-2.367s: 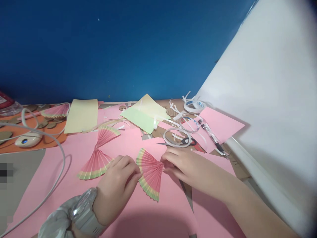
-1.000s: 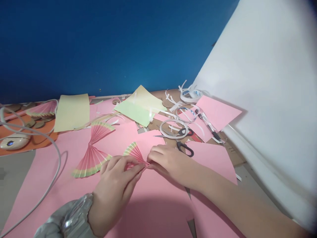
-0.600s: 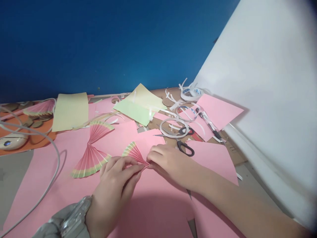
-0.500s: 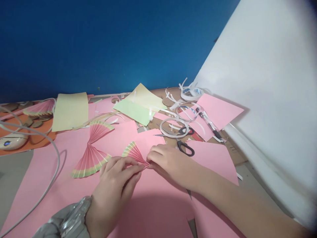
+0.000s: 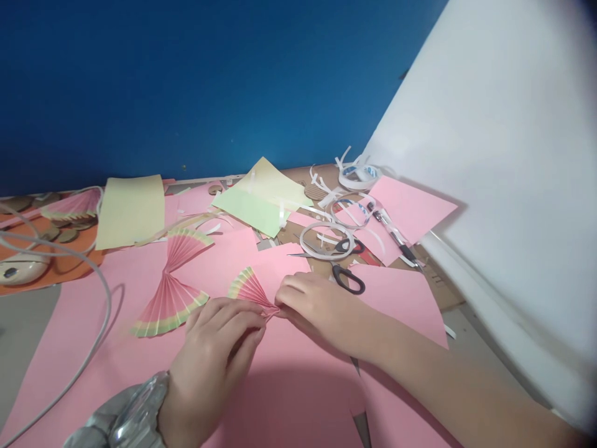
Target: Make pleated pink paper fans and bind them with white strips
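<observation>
Head view: right hand (image 5: 321,308) grips the gathered point of a pleated paper fan (image 5: 249,287) above pink sheets; left hand (image 5: 214,358) curls against its folds, pinch unclear to me. Scissors (image 5: 339,272), overlapped by a tape roll (image 5: 321,254), crowd the right knuckles. Pen (image 5: 395,236) beyond; white cable (image 5: 109,305) loops far left.

Pleated fan (image 5: 254,288) (pink, yel./grn. rim) part-spread over pink paper (image 5: 289,379), tip rt.

Grey table (image 5: 25,345) beneath pink paper (image 5: 298,398)
</observation>
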A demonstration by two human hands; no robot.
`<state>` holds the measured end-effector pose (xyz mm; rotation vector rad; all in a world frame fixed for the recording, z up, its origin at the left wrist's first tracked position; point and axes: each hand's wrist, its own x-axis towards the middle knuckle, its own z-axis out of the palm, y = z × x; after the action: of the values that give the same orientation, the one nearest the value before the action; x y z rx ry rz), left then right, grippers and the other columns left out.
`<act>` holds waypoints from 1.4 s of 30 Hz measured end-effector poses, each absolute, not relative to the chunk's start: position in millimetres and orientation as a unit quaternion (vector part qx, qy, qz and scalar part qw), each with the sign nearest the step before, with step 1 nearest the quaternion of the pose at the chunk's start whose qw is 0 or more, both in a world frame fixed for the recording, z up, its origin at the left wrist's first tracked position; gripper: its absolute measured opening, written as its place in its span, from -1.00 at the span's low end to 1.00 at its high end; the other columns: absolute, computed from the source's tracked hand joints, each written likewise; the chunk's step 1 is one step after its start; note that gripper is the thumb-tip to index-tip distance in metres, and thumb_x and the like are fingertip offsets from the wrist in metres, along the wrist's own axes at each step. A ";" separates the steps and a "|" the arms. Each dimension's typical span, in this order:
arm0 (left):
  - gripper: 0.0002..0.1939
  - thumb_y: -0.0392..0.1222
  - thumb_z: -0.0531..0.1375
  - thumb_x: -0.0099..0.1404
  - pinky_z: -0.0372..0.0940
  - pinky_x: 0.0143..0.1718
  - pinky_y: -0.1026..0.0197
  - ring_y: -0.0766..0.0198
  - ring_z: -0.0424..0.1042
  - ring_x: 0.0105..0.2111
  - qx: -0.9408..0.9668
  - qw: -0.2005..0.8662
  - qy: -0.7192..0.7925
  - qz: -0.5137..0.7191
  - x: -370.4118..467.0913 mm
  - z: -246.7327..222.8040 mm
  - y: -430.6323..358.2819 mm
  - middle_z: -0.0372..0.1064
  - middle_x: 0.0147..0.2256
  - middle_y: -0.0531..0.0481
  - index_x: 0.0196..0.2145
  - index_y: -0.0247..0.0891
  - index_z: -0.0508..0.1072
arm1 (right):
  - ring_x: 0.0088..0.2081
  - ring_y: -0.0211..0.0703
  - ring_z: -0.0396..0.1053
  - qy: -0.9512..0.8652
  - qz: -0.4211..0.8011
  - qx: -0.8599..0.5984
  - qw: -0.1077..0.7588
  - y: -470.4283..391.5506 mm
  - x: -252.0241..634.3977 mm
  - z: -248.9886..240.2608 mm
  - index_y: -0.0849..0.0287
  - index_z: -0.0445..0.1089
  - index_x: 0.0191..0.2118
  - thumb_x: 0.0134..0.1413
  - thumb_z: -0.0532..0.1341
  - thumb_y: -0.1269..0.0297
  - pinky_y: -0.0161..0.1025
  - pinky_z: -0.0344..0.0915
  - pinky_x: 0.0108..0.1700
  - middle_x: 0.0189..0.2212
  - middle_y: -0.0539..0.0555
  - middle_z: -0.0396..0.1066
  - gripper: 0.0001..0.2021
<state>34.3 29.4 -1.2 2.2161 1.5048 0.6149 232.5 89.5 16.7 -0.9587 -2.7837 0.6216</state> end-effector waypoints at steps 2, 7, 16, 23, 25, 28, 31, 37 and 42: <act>-0.88 -0.19 0.13 0.26 0.14 -0.15 0.03 0.13 0.32 -0.19 0.767 0.213 0.553 0.246 34.6 0.6 28.3 0.42 -0.25 0.06 -0.21 -0.07 0.37 | -0.34 -0.22 0.19 -0.922 0.205 -0.321 0.068 89.0 232.1 18.5 0.23 0.27 -0.34 0.23 0.07 0.27 -0.27 0.10 -0.31 -0.37 0.04 0.29 -0.84; -0.83 -0.17 0.01 0.33 0.19 -0.10 0.08 0.17 0.30 -0.13 0.649 0.283 0.607 0.361 31.1 1.6 29.4 0.29 -0.19 -0.02 -0.11 -0.14 0.24 | -0.33 -0.17 0.20 -0.916 0.204 -0.337 0.072 87.7 229.9 20.5 0.24 0.25 -0.28 0.14 0.14 0.09 -0.24 0.12 -0.30 -0.33 0.07 0.29 -0.73; -0.85 -0.17 0.05 0.32 0.19 -0.12 0.05 0.15 0.27 -0.14 0.667 0.250 0.622 0.325 28.1 0.7 38.4 0.28 -0.21 -0.03 -0.14 -0.15 0.25 | -0.30 -0.19 0.21 -0.914 0.220 -0.328 0.092 86.6 224.6 14.8 0.20 0.31 -0.17 0.30 -0.06 0.27 -0.23 0.14 -0.23 -0.30 0.07 0.28 -0.77; -0.85 -0.19 0.01 0.34 0.11 -0.06 -0.02 0.12 0.23 -0.10 0.671 0.232 0.623 0.327 26.6 2.8 35.9 0.25 -0.17 -0.06 -0.12 -0.15 0.22 | -0.22 -0.12 0.21 -0.900 0.230 -0.353 0.106 89.4 233.2 21.4 0.20 0.24 -0.19 0.09 0.18 0.03 -0.18 0.13 -0.18 -0.24 0.08 0.29 -0.67; -0.83 -0.20 0.01 0.34 0.11 -0.03 0.00 0.13 0.22 -0.08 0.659 0.246 0.620 0.347 27.0 1.6 35.8 0.22 -0.14 -0.07 -0.09 -0.15 0.20 | -0.22 -0.09 0.21 -0.899 0.201 -0.375 0.103 89.9 232.9 20.3 0.20 0.24 -0.21 0.08 0.18 0.01 -0.16 0.11 -0.17 -0.25 0.09 0.30 -0.66; -0.81 -0.20 -0.01 0.35 0.15 -0.02 0.07 0.17 0.23 -0.06 0.637 0.294 0.599 0.386 28.0 0.4 35.4 0.20 -0.12 -0.07 -0.07 -0.16 0.18 | -0.28 -0.12 0.21 -0.910 0.154 -0.377 0.078 90.7 229.8 16.1 0.20 0.27 -0.29 0.19 0.09 0.10 -0.18 0.10 -0.22 -0.31 0.09 0.30 -0.76; -0.81 -0.20 -0.03 0.36 0.19 -0.03 0.11 0.20 0.26 -0.07 0.627 0.341 0.579 0.395 29.0 0.9 34.4 0.19 -0.11 -0.07 -0.06 -0.15 0.17 | -0.32 -0.15 0.21 -0.923 0.128 -0.354 0.074 90.4 225.8 11.7 0.20 0.27 -0.33 0.21 0.05 0.11 -0.21 0.08 -0.27 -0.35 0.08 0.30 -0.75; -0.79 -0.24 -0.02 0.35 0.18 0.00 0.14 0.20 0.23 -0.03 0.626 0.359 0.556 0.411 32.6 1.4 30.8 0.19 -0.11 -0.05 -0.05 -0.11 0.18 | -0.39 -0.18 0.21 -0.936 0.076 -0.329 0.101 91.2 225.2 2.0 0.21 0.26 -0.37 0.24 0.03 0.16 -0.23 0.05 -0.33 -0.43 0.04 0.32 -0.75; -0.81 -0.20 0.02 0.34 0.23 -0.12 0.20 0.25 0.24 -0.16 0.538 0.313 0.554 0.553 30.3 1.5 28.8 0.15 -0.15 -0.01 -0.08 -0.08 0.17 | -0.40 -0.19 0.22 -0.939 -0.015 -0.272 0.208 93.0 235.0 6.1 0.24 0.30 -0.37 0.23 0.01 0.41 -0.19 0.09 -0.27 -0.46 0.07 0.34 -0.82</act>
<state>30.3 28.8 1.5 1.4184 1.4606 1.4599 235.0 93.0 6.1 -0.7575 -2.6147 -0.0428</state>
